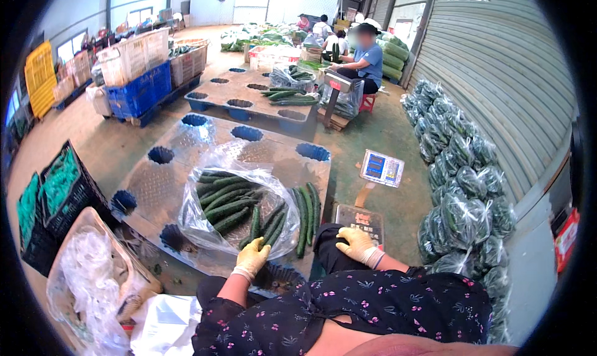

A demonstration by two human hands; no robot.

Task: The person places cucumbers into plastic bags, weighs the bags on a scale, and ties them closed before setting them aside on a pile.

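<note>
A clear plastic bag (186, 216) lies wide open on a dark plastic pallet (154, 183), with many cucumbers (228, 197) inside. My left hand (252, 258), in a pale yellow glove, is at the bag's near edge, its fingertips on the end of a cucumber (255, 223); whether they grip it is unclear. Just right of the bag, several loose cucumbers (308, 211) lie side by side on the pallet. My right hand (357, 244), gloved likewise, rests on my dark-clothed knee, beside the platform of a digital scale (368, 216), and holds nothing visible.
Many filled bags of cucumbers (461, 216) line the shutter wall at right. At left stand a tub of plastic bags (93, 272) and black crates (70, 193). Ahead, a second pallet (210, 90) holds cucumbers; beyond it a seated co-worker (368, 57) holds a cucumber near another scale (338, 83).
</note>
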